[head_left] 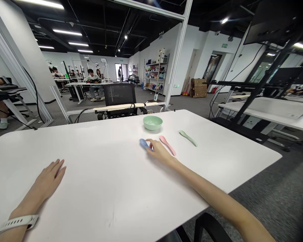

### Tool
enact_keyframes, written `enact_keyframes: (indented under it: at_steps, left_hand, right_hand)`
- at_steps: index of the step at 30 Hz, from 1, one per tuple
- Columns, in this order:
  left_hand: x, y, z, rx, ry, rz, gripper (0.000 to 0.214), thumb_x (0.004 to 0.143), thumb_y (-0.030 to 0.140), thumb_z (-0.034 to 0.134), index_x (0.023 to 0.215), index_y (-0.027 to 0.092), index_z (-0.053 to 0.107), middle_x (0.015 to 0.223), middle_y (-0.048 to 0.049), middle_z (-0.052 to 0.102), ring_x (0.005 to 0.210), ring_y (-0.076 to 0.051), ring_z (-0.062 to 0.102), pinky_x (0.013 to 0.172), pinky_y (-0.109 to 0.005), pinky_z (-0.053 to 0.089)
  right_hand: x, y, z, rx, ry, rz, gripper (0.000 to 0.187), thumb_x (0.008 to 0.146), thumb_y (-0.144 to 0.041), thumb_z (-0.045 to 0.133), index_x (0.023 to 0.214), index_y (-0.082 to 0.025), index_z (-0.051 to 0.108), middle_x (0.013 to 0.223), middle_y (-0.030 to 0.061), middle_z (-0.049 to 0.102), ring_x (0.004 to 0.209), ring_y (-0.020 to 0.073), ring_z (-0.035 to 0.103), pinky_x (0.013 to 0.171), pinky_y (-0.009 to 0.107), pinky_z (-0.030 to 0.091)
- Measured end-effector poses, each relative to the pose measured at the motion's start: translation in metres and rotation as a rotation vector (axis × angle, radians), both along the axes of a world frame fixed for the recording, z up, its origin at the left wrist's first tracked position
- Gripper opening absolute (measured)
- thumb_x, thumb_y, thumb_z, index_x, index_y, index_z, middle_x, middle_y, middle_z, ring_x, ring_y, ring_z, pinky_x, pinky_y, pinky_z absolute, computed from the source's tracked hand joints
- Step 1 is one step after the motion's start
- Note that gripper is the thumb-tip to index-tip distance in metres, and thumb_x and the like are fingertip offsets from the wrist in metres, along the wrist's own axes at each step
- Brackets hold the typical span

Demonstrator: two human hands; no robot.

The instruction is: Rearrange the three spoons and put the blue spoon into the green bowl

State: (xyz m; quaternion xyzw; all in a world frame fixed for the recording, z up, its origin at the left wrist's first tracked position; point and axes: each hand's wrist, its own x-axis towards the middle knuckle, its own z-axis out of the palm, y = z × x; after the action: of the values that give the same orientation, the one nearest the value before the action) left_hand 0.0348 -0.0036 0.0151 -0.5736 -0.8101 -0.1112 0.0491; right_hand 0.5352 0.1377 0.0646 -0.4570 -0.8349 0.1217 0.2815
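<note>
My right hand (159,151) reaches over the white table, with thumb and fingers closed around the handle of a blue spoon (143,143). The spoon's bowl end points away to the left, and most of its handle is hidden by the hand. Just right of my fingers lies a pink spoon (168,145). Farther right is a light green spoon (189,138). Behind the blue and pink spoons stands a pale green bowl (153,123). My left hand (48,179), wearing a white wristband (19,223), rests flat on the tabletop, fingers extended, holding nothing.
The white table (96,188) has its far edge close behind the bowl. A metal frame (178,53) and a black mesh chair (120,95) stand beyond it. A dark armrest (210,228) shows below the near edge. Several people sit at desks in the background.
</note>
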Motion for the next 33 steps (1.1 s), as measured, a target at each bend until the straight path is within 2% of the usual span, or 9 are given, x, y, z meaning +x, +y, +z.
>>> enact_keyframes:
  at_steps: [4, 9, 11, 14, 17, 22, 28, 33]
  left_hand:
    - [0.001, 0.000, 0.001, -0.012, -0.004, 0.002, 0.079, 0.096, 0.050, 0.014, 0.150, 0.004, 0.051, 0.162, -0.0183, 0.050, 0.154, -0.032, 0.043, 0.126, -0.047, 0.035]
    - [0.001, 0.000, -0.001, -0.004, 0.010, 0.002, 0.078, 0.096, 0.049, 0.015, 0.149, 0.005, 0.051, 0.161, -0.0174, 0.051, 0.154, -0.031, 0.043, 0.126, -0.045, 0.034]
    - [0.000, 0.000, -0.003, 0.023, 0.006, -0.006, 0.075, 0.096, 0.048, 0.019, 0.148, 0.006, 0.053, 0.159, -0.0172, 0.054, 0.152, -0.031, 0.046, 0.124, -0.047, 0.038]
    - [0.000, 0.000, -0.006, 0.044, -0.020, -0.003, 0.073, 0.095, 0.046, 0.023, 0.147, 0.006, 0.053, 0.160, -0.0186, 0.053, 0.152, -0.033, 0.046, 0.124, -0.051, 0.039]
    - [-0.001, 0.000, -0.009, 0.041, -0.052, 0.000, 0.075, 0.095, 0.048, 0.023, 0.149, 0.004, 0.051, 0.162, -0.0194, 0.050, 0.154, -0.034, 0.043, 0.127, -0.053, 0.035]
    - [-0.003, -0.001, -0.011, 0.024, -0.050, -0.009, 0.080, 0.094, 0.053, 0.020, 0.151, 0.005, 0.050, 0.163, -0.0186, 0.050, 0.155, -0.033, 0.041, 0.128, -0.051, 0.035]
    - [-0.008, 0.000, -0.015, 0.024, -0.050, -0.028, 0.082, 0.095, 0.054, 0.019, 0.152, 0.003, 0.047, 0.164, -0.0199, 0.047, 0.156, -0.036, 0.038, 0.129, -0.054, 0.031]
    - [-0.009, 0.002, -0.016, 0.006, -0.072, -0.028, 0.082, 0.094, 0.052, 0.020, 0.152, 0.000, 0.047, 0.165, -0.0229, 0.045, 0.157, -0.039, 0.036, 0.129, -0.056, 0.029]
  right_hand:
    - [0.020, 0.049, 0.027, 0.092, 0.038, -0.081, 0.039, 0.094, -0.024, 0.058, 0.131, -0.018, 0.064, 0.095, 0.0056, 0.076, 0.078, 0.0205, 0.066, 0.076, 0.029, 0.047]
    - [0.032, 0.121, 0.063, 0.159, -0.125, -0.247, 0.037, 0.094, -0.021, 0.061, 0.130, -0.012, 0.065, 0.100, 0.0125, 0.078, 0.093, 0.0264, 0.070, 0.087, 0.033, 0.047]
    - [0.028, 0.140, 0.069, 0.137, -0.221, -0.288, 0.038, 0.094, -0.019, 0.062, 0.130, -0.010, 0.065, 0.105, 0.0154, 0.079, 0.102, 0.0287, 0.070, 0.092, 0.034, 0.046]
    - [0.018, 0.158, 0.069, 0.066, -0.380, -0.362, 0.040, 0.097, -0.020, 0.059, 0.135, -0.009, 0.062, 0.115, 0.0184, 0.077, 0.114, 0.0297, 0.068, 0.098, 0.036, 0.042]
    - [0.007, 0.165, 0.062, 0.029, -0.457, -0.425, 0.040, 0.097, -0.019, 0.059, 0.135, -0.008, 0.062, 0.122, 0.0202, 0.076, 0.119, 0.0290, 0.067, 0.102, 0.036, 0.039]
    - [0.006, 0.168, 0.055, 0.036, -0.430, -0.471, 0.037, 0.100, -0.025, 0.055, 0.133, -0.009, 0.063, 0.121, 0.0203, 0.076, 0.124, 0.0299, 0.064, 0.102, 0.039, 0.038]
    - [0.050, 0.153, 0.048, 0.170, -0.185, -0.465, 0.038, 0.102, -0.025, 0.044, 0.131, -0.011, 0.064, 0.120, 0.0162, 0.076, 0.119, 0.0310, 0.063, 0.101, 0.041, 0.040]
    - [0.094, 0.112, 0.014, 0.149, -0.152, -0.397, 0.043, 0.102, -0.024, 0.041, 0.134, -0.010, 0.065, 0.130, 0.0168, 0.073, 0.121, 0.0302, 0.065, 0.103, 0.040, 0.044]
